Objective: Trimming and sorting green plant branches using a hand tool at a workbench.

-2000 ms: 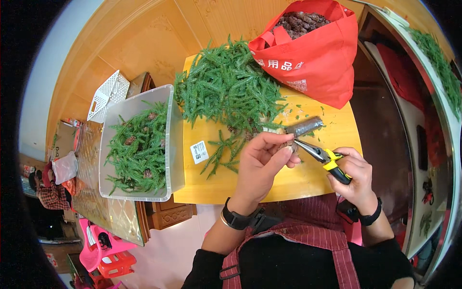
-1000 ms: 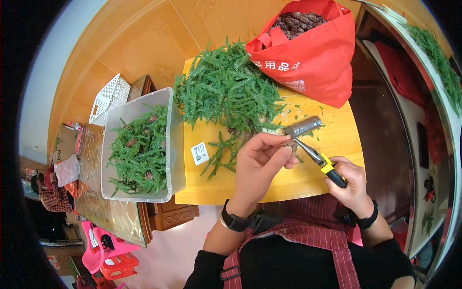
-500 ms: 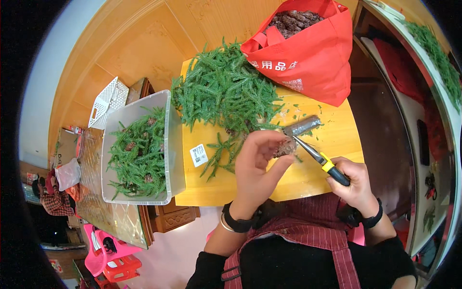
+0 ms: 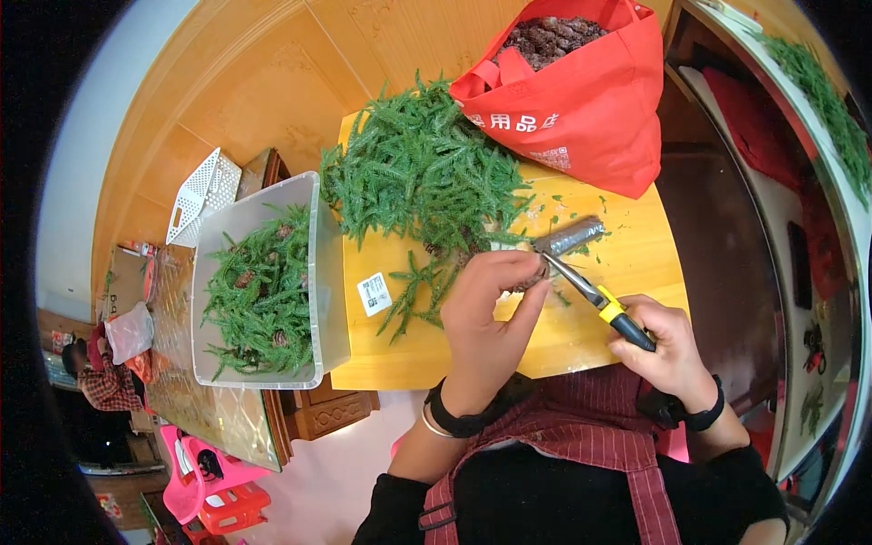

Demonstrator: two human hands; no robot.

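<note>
Currently, left fingers (image 4: 505, 272) pinching pine cone (image 4: 530, 281); right fingers (image 4: 658, 320) wrapped around pliers (image 4: 607, 305); green sprigs (image 4: 422, 163) beyond left fingers.

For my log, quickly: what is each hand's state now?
Left hand: closed, pinching a brown scaly pine cone.
Right hand: closed around metal pliers with black and yellow handles.

L grip (image 4: 491, 304) pinched, R grip (image 4: 665, 343) fisted
</note>
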